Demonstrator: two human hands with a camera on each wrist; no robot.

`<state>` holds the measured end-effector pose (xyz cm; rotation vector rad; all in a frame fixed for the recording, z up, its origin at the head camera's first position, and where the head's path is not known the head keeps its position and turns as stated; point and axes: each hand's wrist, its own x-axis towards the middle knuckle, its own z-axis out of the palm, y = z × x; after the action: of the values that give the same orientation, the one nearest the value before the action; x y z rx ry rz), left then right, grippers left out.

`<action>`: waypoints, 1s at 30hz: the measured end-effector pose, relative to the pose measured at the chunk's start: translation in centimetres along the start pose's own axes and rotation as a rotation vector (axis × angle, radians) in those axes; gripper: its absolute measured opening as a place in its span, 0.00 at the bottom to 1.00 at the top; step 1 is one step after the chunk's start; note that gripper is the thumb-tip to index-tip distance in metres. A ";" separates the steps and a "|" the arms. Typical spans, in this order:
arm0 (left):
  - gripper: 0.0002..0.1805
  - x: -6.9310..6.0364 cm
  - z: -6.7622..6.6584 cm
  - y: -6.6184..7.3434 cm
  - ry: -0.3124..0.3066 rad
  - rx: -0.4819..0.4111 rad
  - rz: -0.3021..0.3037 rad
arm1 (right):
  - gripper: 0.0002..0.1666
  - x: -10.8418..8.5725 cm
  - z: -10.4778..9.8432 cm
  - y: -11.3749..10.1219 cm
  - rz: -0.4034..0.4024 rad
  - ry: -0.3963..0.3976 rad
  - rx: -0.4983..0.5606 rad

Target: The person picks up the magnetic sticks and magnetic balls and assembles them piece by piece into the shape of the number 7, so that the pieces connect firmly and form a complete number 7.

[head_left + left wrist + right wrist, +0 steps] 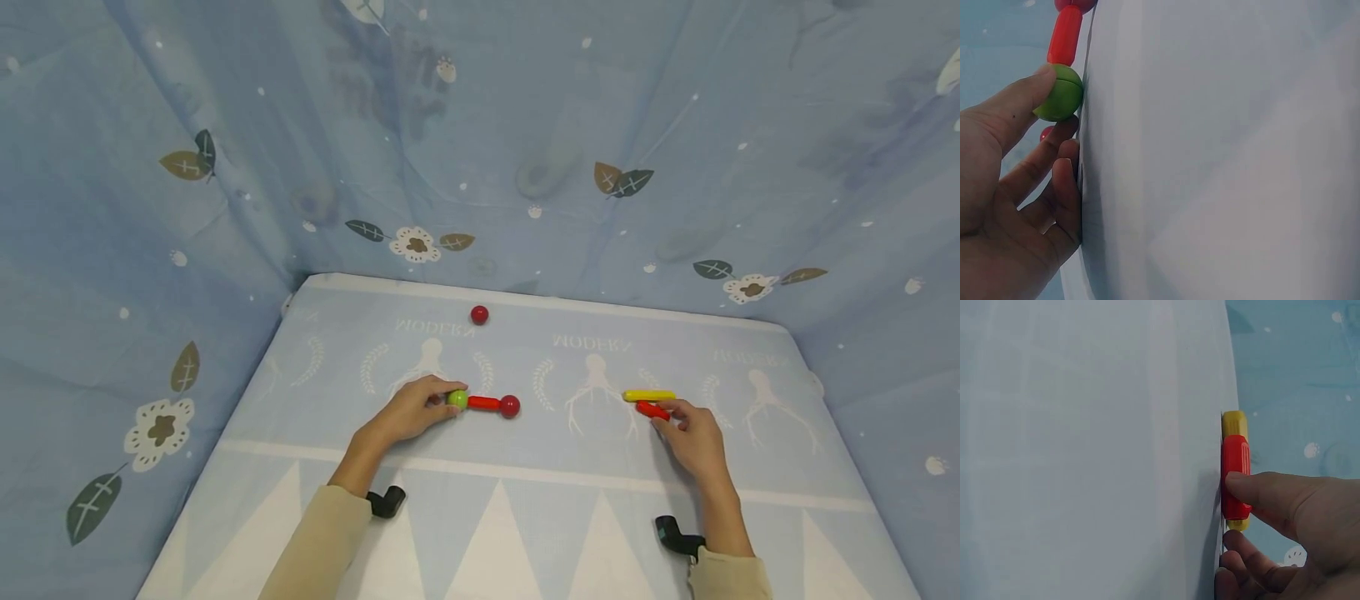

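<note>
A wide open lane lies between the red ball on the left and the short red stick on the right. The yellow stick obstructs that stick's far side; patterned fabric walls the far, left and right sides.

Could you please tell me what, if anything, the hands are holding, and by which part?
The left hand pinches the green ball at one end of a ball-and-stick piece; the right hand pinches a red stick toward its right end.
</note>
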<state>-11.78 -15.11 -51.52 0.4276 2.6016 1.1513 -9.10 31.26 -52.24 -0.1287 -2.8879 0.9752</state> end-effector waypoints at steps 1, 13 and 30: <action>0.24 0.0 0.0 0.0 0.000 -0.003 0.003 | 0.16 -0.1 0.0 0.0 0.001 -0.002 -0.004; 0.24 0.1 0.2 -0.4 -0.004 0.007 0.021 | 0.15 -0.3 -0.2 -0.7 0.001 -0.009 0.008; 0.24 0.2 0.1 -0.4 0.001 0.011 0.023 | 0.15 -1.2 1.7 -4.8 -0.031 -0.099 0.093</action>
<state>-11.98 -15.29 -51.91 0.4602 2.6109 1.1456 -8.32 26.35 -50.74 -0.0299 -2.9159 1.1399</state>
